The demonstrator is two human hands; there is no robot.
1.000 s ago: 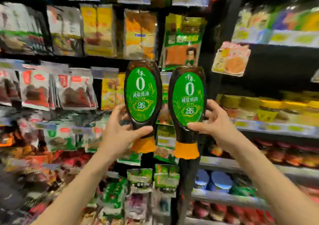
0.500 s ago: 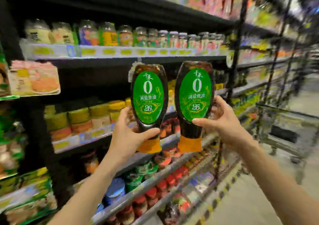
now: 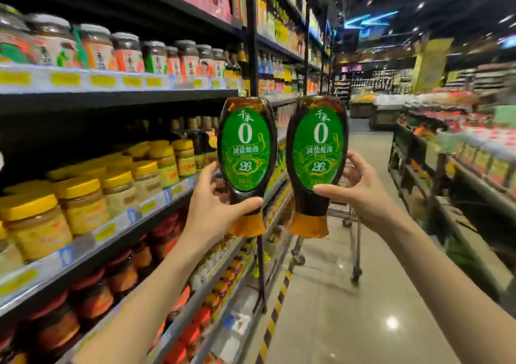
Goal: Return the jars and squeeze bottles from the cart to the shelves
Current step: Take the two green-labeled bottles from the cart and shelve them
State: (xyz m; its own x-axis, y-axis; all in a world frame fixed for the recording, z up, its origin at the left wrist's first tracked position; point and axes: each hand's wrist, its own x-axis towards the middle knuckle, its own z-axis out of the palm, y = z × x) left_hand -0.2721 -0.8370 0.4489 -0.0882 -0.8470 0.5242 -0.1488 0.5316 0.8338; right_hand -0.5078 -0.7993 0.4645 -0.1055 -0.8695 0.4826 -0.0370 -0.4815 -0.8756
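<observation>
I hold two dark squeeze bottles with green oval labels and orange caps pointing down, side by side at chest height in the aisle. My left hand grips the left squeeze bottle around its lower neck. My right hand grips the right squeeze bottle the same way. The bottles are apart by a narrow gap. Shelves on my left carry rows of jars. Part of the metal cart shows behind my right hand.
Yellow-lidded jars fill the middle shelf, white-lidded jars the one above, red-lidded jars the one below. A black upright post divides the shelving. More stocked shelves line the right side. The tiled aisle floor runs ahead.
My view has swung right, from hanging packets to the jar shelves and now down the aisle. Both hands keep the bottles raised in the same grip; the cart has come into sight.
</observation>
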